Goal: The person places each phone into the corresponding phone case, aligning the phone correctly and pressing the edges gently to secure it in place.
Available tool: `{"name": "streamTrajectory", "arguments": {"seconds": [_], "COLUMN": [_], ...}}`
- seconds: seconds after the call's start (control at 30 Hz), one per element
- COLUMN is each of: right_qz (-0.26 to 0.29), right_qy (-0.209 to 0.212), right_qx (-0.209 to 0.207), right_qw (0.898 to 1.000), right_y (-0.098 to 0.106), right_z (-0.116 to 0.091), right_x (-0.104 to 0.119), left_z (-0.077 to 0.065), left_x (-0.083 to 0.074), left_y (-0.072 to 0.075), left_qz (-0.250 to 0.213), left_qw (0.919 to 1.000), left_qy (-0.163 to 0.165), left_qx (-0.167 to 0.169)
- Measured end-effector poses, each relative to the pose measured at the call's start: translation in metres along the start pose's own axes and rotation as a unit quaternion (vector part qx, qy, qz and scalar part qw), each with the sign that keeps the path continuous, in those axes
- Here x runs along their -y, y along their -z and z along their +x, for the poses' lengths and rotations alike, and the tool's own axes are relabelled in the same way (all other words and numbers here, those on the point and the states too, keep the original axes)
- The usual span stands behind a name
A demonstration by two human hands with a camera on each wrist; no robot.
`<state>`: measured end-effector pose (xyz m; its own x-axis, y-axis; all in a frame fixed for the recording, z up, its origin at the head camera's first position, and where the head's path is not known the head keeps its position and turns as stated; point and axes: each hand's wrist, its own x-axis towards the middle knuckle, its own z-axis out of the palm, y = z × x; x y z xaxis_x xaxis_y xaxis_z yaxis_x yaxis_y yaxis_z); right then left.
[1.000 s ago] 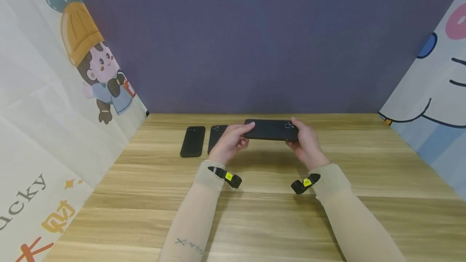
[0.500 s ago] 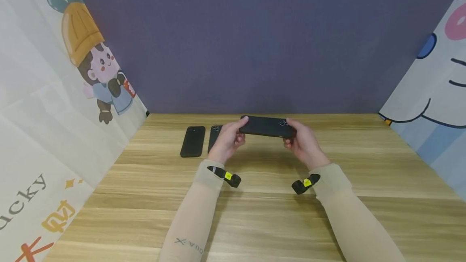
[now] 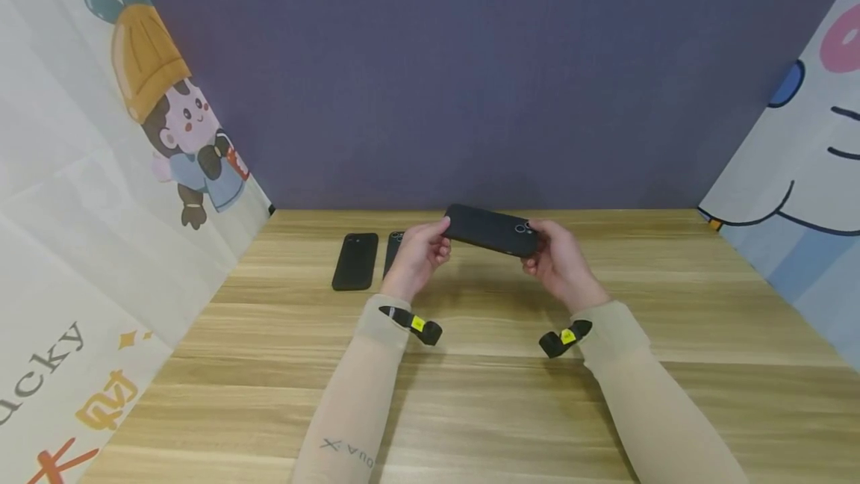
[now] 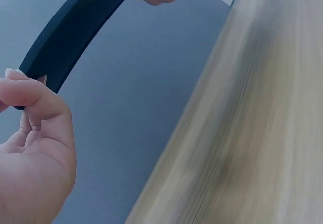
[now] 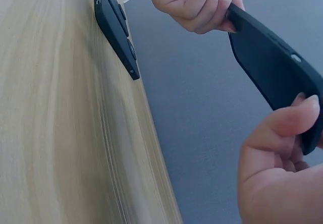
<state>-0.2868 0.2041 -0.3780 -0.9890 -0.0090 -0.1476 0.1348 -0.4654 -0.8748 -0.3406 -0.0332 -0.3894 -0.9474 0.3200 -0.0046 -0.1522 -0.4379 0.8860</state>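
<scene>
A black phone case with ringed camera holes is held above the table, tilted so its left end is higher. My left hand pinches that end between thumb and fingers. At the camera end, my right hand grips the corner with thumb on top and fingers curled beneath. The left wrist view shows the case slightly curved along its length. In the right wrist view the side of the case facing that camera is plain dark. Two similar black cases lie on the table; one is partly hidden behind my left hand.
The other black case lies flat at the left. Under everything is a wood-grain table, bounded at the back by a dark blue-grey panel. Printed white sheets hang at the left and right.
The held case has shifted a little to the left, and its left end has risen so that it slants. Both hands keep their hold. The cases on the table have not moved.
</scene>
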Motion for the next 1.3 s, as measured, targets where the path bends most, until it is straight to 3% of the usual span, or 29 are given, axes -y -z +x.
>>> {"name": "streamTrajectory", "arguments": {"seconds": [0.27, 0.43, 0.57, 0.7, 0.87, 1.0, 1.17, 1.3], "right_qz": [-0.050, -0.122, -0.151, -0.125, -0.060, -0.042, -0.043, -0.044], "right_qy": [-0.015, 0.009, 0.009, 0.006, 0.008, 0.005, -0.009, -0.016], "right_qx": [0.038, 0.095, 0.107, 0.086, 0.059, 0.054, 0.062, 0.072], "right_qw": [0.998, 0.988, 0.983, 0.988, 0.996, 0.998, 0.997, 0.996], "right_y": [-0.003, -0.006, -0.006, -0.007, -0.010, -0.010, -0.011, -0.010], "right_z": [-0.001, -0.005, -0.006, -0.007, -0.008, -0.007, -0.007, -0.007], "right_x": [-0.002, -0.002, -0.003, -0.004, -0.004, -0.004, -0.005, -0.007], "left_z": [0.000, 0.001, 0.002, 0.002, -0.001, -0.003, -0.004, -0.003], "left_x": [0.000, 0.000, 0.001, 0.001, 0.003, 0.005, 0.006, 0.007], "left_y": [0.000, 0.000, 0.000, -0.003, -0.009, -0.013, -0.012, -0.010], "left_qz": [-0.021, -0.032, -0.026, -0.015, 0.023, 0.043, 0.036, 0.034], "left_qw": [0.9998, 0.9995, 0.9995, 0.9997, 0.9982, 0.9957, 0.9963, 0.9964], "left_qy": [0.003, 0.006, 0.014, 0.015, 0.021, 0.016, 0.002, 0.010], "left_qx": [0.006, 0.001, -0.014, -0.008, 0.051, 0.080, 0.077, 0.077]}}
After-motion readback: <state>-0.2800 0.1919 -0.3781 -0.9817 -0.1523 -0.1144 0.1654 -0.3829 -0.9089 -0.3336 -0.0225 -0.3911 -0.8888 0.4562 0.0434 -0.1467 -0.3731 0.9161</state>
